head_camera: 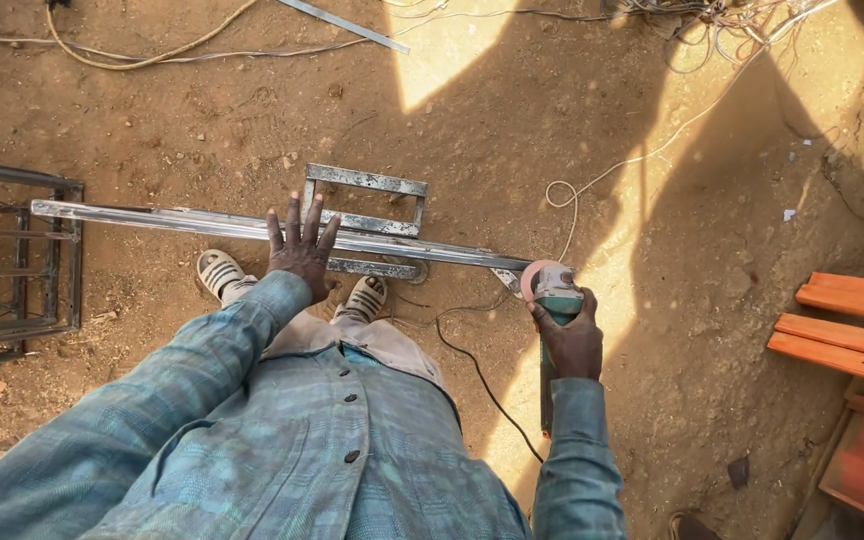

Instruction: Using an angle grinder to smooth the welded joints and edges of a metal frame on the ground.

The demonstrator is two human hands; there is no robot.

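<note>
I am pressing my left hand (301, 250) flat on the long metal bar (202, 224), fingers (294, 215) spread wide and pointing toward twelve o'clock. My right hand (572, 340) is gripping the green angle grinder (555, 300), fingers wrapped tight around its body, arm reaching out at about two o'clock. The grinder's disc (542, 275) is meeting the bar's right end, at three o'clock from my left hand. The bar is lying across a small metal frame (364, 222) on the dirt ground (512, 130), just beyond my sandalled feet (220, 272). The grinder's black cord (472, 370) is trailing back toward me.
</note>
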